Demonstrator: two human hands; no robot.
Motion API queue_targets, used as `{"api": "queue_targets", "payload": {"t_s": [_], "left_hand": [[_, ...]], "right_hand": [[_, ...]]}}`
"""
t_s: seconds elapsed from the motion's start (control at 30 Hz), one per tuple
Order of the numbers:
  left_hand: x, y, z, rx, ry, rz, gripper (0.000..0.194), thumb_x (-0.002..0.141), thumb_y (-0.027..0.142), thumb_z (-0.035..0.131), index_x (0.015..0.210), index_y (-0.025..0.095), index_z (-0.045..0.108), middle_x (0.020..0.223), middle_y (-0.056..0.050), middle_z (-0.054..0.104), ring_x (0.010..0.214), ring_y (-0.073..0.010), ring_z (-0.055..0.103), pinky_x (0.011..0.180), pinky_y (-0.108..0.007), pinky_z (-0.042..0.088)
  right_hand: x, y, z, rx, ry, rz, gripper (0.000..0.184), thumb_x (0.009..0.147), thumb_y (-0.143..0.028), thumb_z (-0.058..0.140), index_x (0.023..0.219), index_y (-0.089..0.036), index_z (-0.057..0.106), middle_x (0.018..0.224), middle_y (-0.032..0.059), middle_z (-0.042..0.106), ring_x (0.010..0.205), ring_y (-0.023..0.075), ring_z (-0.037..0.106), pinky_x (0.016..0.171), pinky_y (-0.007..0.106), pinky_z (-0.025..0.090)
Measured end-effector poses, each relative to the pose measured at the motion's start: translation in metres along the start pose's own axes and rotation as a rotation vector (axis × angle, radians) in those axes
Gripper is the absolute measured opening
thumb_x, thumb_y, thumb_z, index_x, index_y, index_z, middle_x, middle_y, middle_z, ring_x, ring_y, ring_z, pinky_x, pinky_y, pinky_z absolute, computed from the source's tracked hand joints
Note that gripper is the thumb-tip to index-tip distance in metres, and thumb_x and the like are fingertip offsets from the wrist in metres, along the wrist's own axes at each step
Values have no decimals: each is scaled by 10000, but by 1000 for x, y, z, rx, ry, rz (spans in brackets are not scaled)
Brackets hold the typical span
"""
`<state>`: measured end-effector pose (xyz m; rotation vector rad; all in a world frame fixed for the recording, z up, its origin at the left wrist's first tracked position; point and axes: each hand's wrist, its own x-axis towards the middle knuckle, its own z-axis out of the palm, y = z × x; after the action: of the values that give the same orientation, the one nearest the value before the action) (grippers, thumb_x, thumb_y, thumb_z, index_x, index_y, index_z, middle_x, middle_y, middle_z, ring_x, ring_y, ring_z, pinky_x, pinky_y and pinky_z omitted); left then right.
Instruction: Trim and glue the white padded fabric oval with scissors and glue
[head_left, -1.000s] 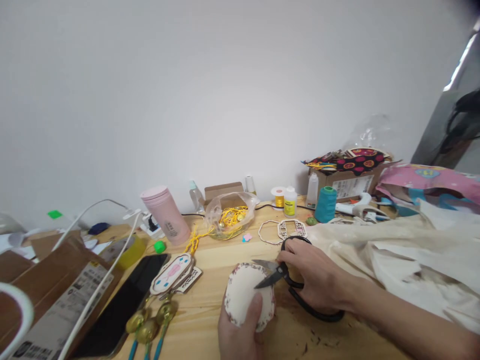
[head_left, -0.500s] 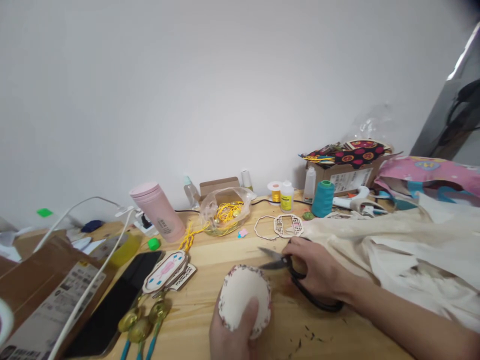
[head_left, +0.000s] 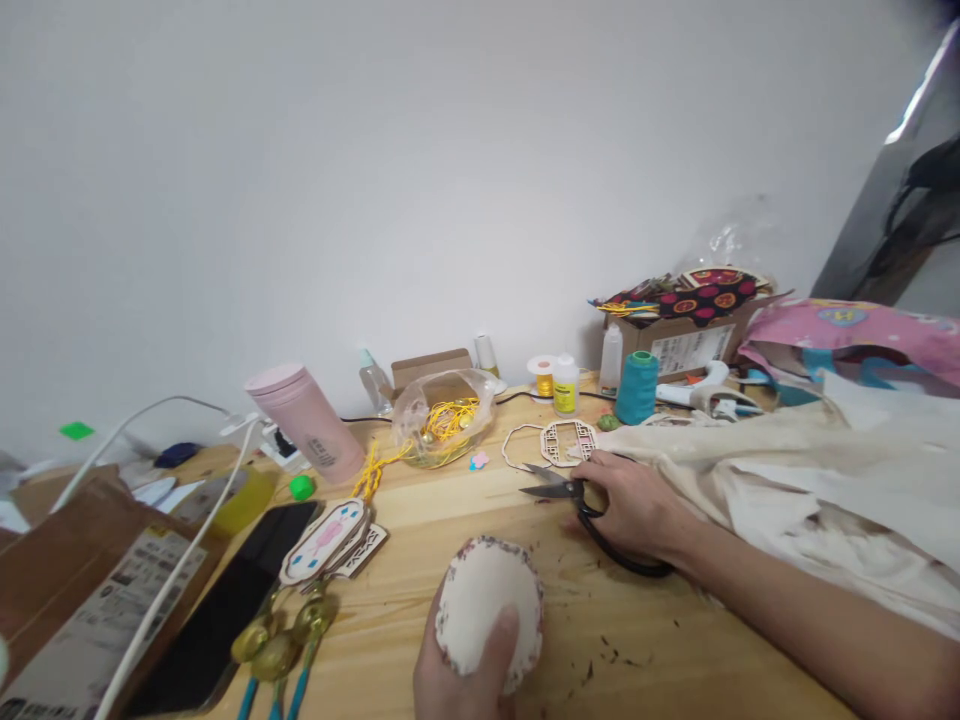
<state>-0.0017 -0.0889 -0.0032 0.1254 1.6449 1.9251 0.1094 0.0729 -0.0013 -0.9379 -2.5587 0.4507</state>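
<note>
My left hand point(head_left: 465, 680) grips a white oval piece point(head_left: 484, 600), its thumb lying across the pale face; a dark reddish pattern of cloth runs round the scalloped edge. Black-handled scissors point(head_left: 553, 487) are in my right hand point(head_left: 634, 505), their blades slightly parted and pointing left, apart from the oval piece. Small dark scraps point(head_left: 615, 655) lie scattered on the wooden table point(head_left: 405, 590) to the right of the oval piece. Behind the scissors lies a lattice-cut wooden frame point(head_left: 568, 443).
White cloth point(head_left: 795, 470) covers the right side. At the back stand a teal thread cone point(head_left: 637, 388), a glue bottle point(head_left: 565, 388) and a plastic bag of yellow cord point(head_left: 450, 420). On the left are a pink tumbler point(head_left: 307, 420), a phone point(head_left: 225, 600), and gold bells point(head_left: 277, 645).
The scissors have moved away from the edge of the oval piece, up and to the right. My left hand still holds the piece in nearly the same place.
</note>
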Motion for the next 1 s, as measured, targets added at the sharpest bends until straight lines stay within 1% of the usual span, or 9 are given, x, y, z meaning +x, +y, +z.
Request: {"api": "queue_targets", "payload": {"t_s": [0.07, 0.17, 0.23, 0.4, 0.67, 0.77, 0.83, 0.87, 1.0], "left_hand": [[0, -1, 1, 16, 33, 34, 710, 463, 240, 750, 1111, 113, 489, 843, -93, 685, 760, -254, 636, 614, -303, 521], [3, -3, 2, -47, -7, 28, 745, 480, 252, 743, 1161, 141, 461, 923, -95, 671, 818, -251, 625, 685, -325, 511], [6, -5, 1, -37, -24, 36, 741, 491, 254, 739, 1171, 158, 460, 967, -94, 659, 856, -249, 616, 730, -333, 497], [11, -6, -2, -4, -84, 56, 731, 502, 272, 743, 1168, 147, 468, 963, -107, 658, 886, -265, 607, 761, -354, 484], [3, 9, 2, -142, -161, -54, 853, 455, 183, 760, 1222, 134, 389, 875, -78, 692, 815, -263, 630, 703, -355, 509], [4, 5, -5, -35, -186, -36, 831, 440, 208, 762, 1192, 94, 425, 849, -115, 691, 775, -281, 633, 652, -358, 513], [6, 0, -11, 70, -180, -9, 782, 428, 241, 767, 1135, 65, 484, 842, -137, 687, 776, -287, 630, 673, -354, 503], [7, -2, -13, 102, -167, 2, 758, 427, 255, 768, 1112, 63, 508, 845, -139, 686, 786, -287, 628, 697, -352, 496], [11, -5, -13, 112, -152, 35, 688, 453, 280, 753, 1082, 92, 544, 878, -130, 681, 816, -285, 620, 736, -360, 480]], "right_hand": [[0, -1, 0, 64, -9, -73, 340, 617, -421, 631, 876, -205, 594, 829, 42, 576, 766, 195, 536, 647, 272, 388], [-4, -8, 2, 110, -78, -212, 324, 583, -345, 663, 873, -218, 597, 807, 24, 573, 732, 176, 528, 614, 252, 385], [-6, -12, 2, 86, -115, -250, 306, 575, -311, 662, 861, -218, 603, 791, 22, 570, 708, 173, 524, 592, 250, 379], [-6, -11, 0, 66, -127, -215, 319, 583, -367, 657, 863, -220, 613, 786, 26, 563, 712, 175, 523, 599, 251, 383], [-6, -13, -2, 35, -79, -189, 258, 618, -315, 615, 861, -226, 613, 820, 34, 572, 734, 177, 533, 598, 253, 383], [-2, -4, -4, 18, -33, -87, 247, 644, -364, 603, 839, -212, 614, 813, 46, 580, 744, 194, 540, 619, 274, 391], [1, 0, -4, -4, 11, -16, 280, 648, -398, 601, 846, -199, 614, 811, 56, 583, 753, 208, 541, 633, 290, 394], [1, 1, -4, 2, 19, -20, 291, 641, -399, 608, 851, -197, 612, 811, 56, 581, 754, 207, 540, 634, 289, 395], [-2, -11, -2, 74, -46, -201, 279, 611, -360, 630, 849, -216, 608, 799, 31, 564, 715, 173, 522, 595, 252, 381]]}}
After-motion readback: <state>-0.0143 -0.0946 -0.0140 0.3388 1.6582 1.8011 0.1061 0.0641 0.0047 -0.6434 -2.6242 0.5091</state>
